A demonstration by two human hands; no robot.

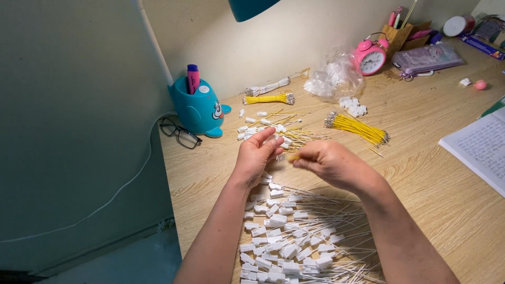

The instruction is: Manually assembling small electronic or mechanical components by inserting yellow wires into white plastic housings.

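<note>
My left hand and my right hand meet over the middle of the wooden desk. The left hand's fingertips pinch a small white plastic connector. The right hand pinches a thin yellow wire whose end points at that connector. Below my hands lies a heap of white connectors with white wires. Just beyond my hands lie loose yellow wires and white connectors.
A bundle of yellow wires lies to the right, two tied bundles farther back, and a clear bag of white parts. A teal pen holder, glasses, pink alarm clock and open notebook surround them.
</note>
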